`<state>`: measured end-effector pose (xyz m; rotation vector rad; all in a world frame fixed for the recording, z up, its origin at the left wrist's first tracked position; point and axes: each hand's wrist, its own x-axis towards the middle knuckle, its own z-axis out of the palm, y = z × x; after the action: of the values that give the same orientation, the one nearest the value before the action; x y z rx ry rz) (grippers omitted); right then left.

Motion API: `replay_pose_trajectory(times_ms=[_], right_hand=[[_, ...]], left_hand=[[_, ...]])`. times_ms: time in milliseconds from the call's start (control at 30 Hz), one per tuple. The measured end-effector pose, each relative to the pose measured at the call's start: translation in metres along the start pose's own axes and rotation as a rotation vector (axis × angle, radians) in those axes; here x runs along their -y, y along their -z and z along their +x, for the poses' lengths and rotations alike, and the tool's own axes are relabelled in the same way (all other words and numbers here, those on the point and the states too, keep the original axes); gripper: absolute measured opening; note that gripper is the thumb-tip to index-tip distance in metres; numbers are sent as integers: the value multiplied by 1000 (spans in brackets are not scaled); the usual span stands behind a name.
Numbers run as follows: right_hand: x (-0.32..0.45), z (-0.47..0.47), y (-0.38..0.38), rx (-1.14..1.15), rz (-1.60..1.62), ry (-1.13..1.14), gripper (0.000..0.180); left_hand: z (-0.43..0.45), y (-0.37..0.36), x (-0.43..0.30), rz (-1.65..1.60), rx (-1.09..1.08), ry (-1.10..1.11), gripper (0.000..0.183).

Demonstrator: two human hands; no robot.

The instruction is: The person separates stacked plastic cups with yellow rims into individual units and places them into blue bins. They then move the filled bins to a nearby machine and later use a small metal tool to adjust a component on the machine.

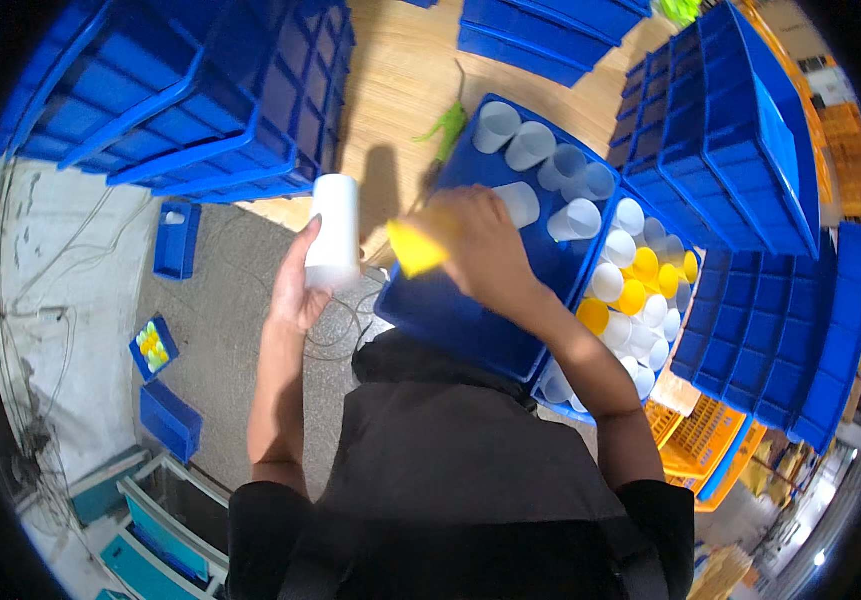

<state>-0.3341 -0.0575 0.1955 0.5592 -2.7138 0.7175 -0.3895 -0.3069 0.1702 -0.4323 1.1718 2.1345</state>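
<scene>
My left hand (303, 277) grips a white plastic cylinder (336, 225), held over the table's near edge. To its right, my right hand (475, 232) is shut on a yellow piece (415, 249), blurred, which looks like a cloth. Below and beyond that hand lies a blue plastic bin (468, 322) with several translucent white cups (531, 146) along its far side and a few nearer the middle. A second blue bin at the right holds many white cups (608, 283) and yellow cups (631, 298).
A green air blow gun (449, 131) lies on the wooden table (393, 67). Tall stacks of blue crates stand left (197, 97) and right (708, 135). Orange baskets (700, 435) are at lower right. Small blue bins (176, 240) and cables lie on the floor at left.
</scene>
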Motion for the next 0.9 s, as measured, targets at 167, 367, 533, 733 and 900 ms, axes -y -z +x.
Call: replay_pose_trajectory(times_ms=[167,367,533,733,900], right_hand=[[-42,-20,-3,-156,54,-138,55],[-29,-28,1,-39,250,117,51],[-39,-61,10,-210,317,-326,61],[-52,-78,-25,-352,1955,-1070,64],[-82,-58,-42,-513,1985,-1026,68]], left_hand=[[6,-22,14,-128,517,392,59],[24,-62,27,-54,489,509,57],[26,-75,35,97,477,494,57],[34,-83,56,120,524,569,59],[37,-89,58,436,420,485,55]])
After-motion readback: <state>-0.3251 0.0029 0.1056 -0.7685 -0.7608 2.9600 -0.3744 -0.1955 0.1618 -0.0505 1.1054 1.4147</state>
